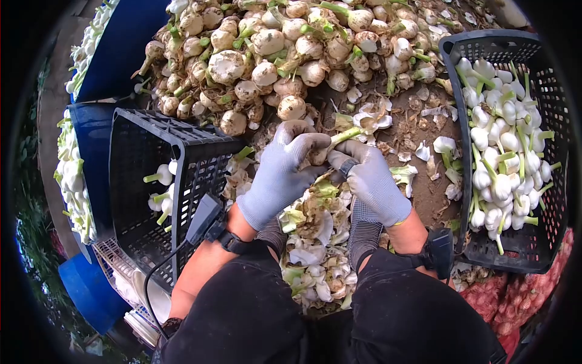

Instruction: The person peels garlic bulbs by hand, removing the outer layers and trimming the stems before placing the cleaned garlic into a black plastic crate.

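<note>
A garlic bulb with a short green stem is held between both gloved hands, low in front of the heap. My left hand wraps around the dirty bulb, whose body is mostly covered by the fingers. On the other side, my right hand is closed at the base of the stem, thumb and fingers pinched together. A dark band circles one finger of the right glove. Peeled skins and leaves lie between my feet, right below the hands.
A heap of unpeeled garlic rises ahead. At right stands a black crate of clean white garlic. Another black crate at left holds a few bulbs. Blue containers with garlic line the left edge; red net sacks lie lower right.
</note>
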Available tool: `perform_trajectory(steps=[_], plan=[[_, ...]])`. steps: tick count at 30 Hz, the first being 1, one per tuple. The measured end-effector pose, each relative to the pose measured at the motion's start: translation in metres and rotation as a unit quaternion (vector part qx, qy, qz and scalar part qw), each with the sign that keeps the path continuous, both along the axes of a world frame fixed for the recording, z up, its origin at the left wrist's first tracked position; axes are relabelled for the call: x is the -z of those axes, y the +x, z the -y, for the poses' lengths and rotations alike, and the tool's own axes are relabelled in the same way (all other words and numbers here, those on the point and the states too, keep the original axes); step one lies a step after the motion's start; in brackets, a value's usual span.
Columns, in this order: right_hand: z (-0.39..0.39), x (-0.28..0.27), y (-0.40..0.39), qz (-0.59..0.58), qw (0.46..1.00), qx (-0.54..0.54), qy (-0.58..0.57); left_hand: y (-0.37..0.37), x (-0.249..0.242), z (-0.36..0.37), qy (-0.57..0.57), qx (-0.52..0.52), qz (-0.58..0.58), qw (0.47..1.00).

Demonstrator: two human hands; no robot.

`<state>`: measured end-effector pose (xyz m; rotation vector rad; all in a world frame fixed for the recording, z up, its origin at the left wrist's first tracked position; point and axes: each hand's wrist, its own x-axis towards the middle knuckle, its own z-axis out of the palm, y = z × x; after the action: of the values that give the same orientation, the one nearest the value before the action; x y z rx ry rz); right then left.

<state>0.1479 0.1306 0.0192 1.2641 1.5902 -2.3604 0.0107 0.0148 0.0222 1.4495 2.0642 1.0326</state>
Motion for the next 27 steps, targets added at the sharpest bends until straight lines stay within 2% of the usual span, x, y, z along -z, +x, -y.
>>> perform_trajectory(steps=[1,3,4,6,10,12,13,14,15,16,17,18,19,20,21,22,24,25,26,27], plan=[[0.001,0.005,0.002,0.002,1.0,0.002,0.001,0.002,0.0,0.0,0.001,0.002,0.002,1.0],[0.004,0.022,0.003,0.001,0.991,-0.055,0.119,0.004,0.002,0.002,-0.008,0.021,-0.036,0.999],[0.005,0.028,0.005,0.001,0.992,-0.054,0.118,0.004,0.003,0.002,-0.008,0.021,-0.036,0.999],[0.006,0.031,0.004,0.025,0.979,-0.07,0.192,0.005,0.005,-0.001,0.01,0.045,-0.057,0.997],[0.007,0.027,0.001,0.034,0.974,-0.037,0.22,0.006,0.002,-0.002,0.018,0.034,-0.047,0.998],[0.008,0.022,0.0,0.056,0.91,-0.071,0.405,0.005,-0.001,0.0,-0.034,-0.032,0.115,0.992],[0.006,0.019,0.0,0.056,0.91,-0.071,0.405,0.009,0.002,0.001,-0.039,-0.097,0.415,0.904],[0.004,0.017,0.002,0.074,0.877,-0.104,0.464,0.009,0.004,0.003,-0.04,-0.097,0.416,0.903],[0.001,0.016,0.003,0.09,0.838,-0.136,0.52,0.008,0.006,0.005,-0.013,-0.13,0.535,0.835],[-0.001,0.017,0.005,0.09,0.838,-0.136,0.52,0.006,0.008,0.007,0.014,-0.159,0.642,0.749],[-0.004,0.018,0.007,0.091,0.832,-0.148,0.527,0.002,0.008,0.011,-0.007,-0.169,0.69,0.704],[-0.006,0.018,0.007,0.091,0.826,-0.159,0.534,0.002,0.009,0.011,-0.007,-0.169,0.689,0.704],[-0.006,0.017,0.008,0.089,0.826,-0.158,0.533,0.001,0.009,0.012,0.009,-0.166,0.703,0.692],[-0.006,0.01,0.008,0.004,0.946,-0.073,0.317,0.001,0.009,0.012,0.023,-0.162,0.716,0.678],[-0.007,0.003,0.008,-0.081,0.994,0.017,0.077,0.0,0.009,0.013,0.03,-0.168,0.714,0.679],[-0.009,-0.004,0.007,-0.08,0.994,0.018,0.077,0.001,0.008,0.011,0.029,-0.167,0.714,0.679],[-0.012,-0.012,0.002,-0.105,0.994,-0.014,-0.009,0.01,0.008,0.006,0.017,-0.124,0.592,0.796],[-0.008,0.007,0.003,-0.157,0.987,0.04,-0.022,0.016,0.009,0.005,0.015,-0.118,0.551,0.826],[-0.007,0.01,0.004,-0.157,0.986,0.042,-0.022,0.014,0.008,0.005,0.014,-0.117,0.551,0.826],[-0.006,0.012,0.004,-0.106,0.994,0.02,-0.007,0.01,0.008,0.006,-0.027,-0.13,0.542,0.829]])
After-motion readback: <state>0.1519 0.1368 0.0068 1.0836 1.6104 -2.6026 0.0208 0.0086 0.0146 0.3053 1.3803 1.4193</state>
